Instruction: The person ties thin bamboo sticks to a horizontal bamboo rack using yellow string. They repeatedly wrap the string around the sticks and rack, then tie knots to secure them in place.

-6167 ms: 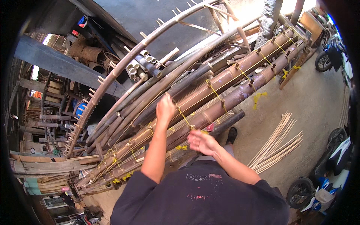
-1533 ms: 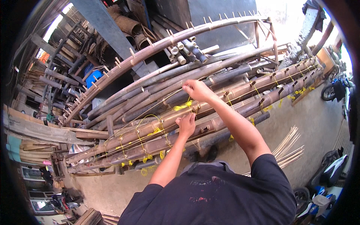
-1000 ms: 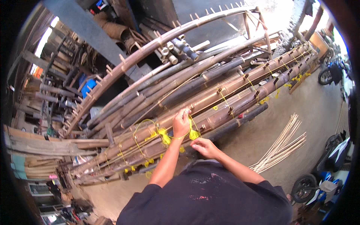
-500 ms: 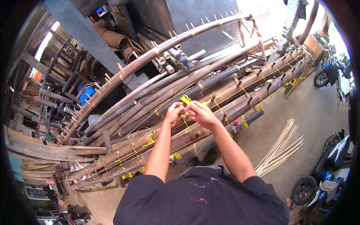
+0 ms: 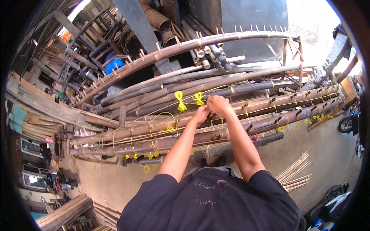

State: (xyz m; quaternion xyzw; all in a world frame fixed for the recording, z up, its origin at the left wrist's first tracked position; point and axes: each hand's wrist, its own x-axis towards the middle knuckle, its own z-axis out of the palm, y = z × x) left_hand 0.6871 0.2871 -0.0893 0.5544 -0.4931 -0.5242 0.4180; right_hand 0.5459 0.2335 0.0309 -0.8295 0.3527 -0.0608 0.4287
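Note:
Both my hands meet over a long bamboo pole (image 5: 254,104) fitted with short upright pegs. My right hand (image 5: 218,105) is closed, fingertips pinched on yellow string that runs from a tied bundle of yellow string (image 5: 198,99) beside it. Just below and left, my left hand (image 5: 201,115) is closed too, its fingertips touching the right hand's; the string between them is mostly hidden. A second yellow string bundle (image 5: 180,102) dangles further left, joined by a strand. Nearer me lies another pegged bamboo pole (image 5: 189,140), with yellow string wound between the two.
Behind, a curved bamboo rail (image 5: 169,51) with pegs stands over stacked bamboo poles (image 5: 231,79). Thin bamboo sticks (image 5: 295,173) lie on the concrete floor (image 5: 108,177) at right. A motorbike wheel (image 5: 348,124) is at the far right. Split bamboo (image 5: 63,211) is piled lower left.
The view has turned, and the scene sits more level. My hands have come down closer to the poles. The yellow string, bunched at my fingertips before, now shows as two bundles left of my hands.

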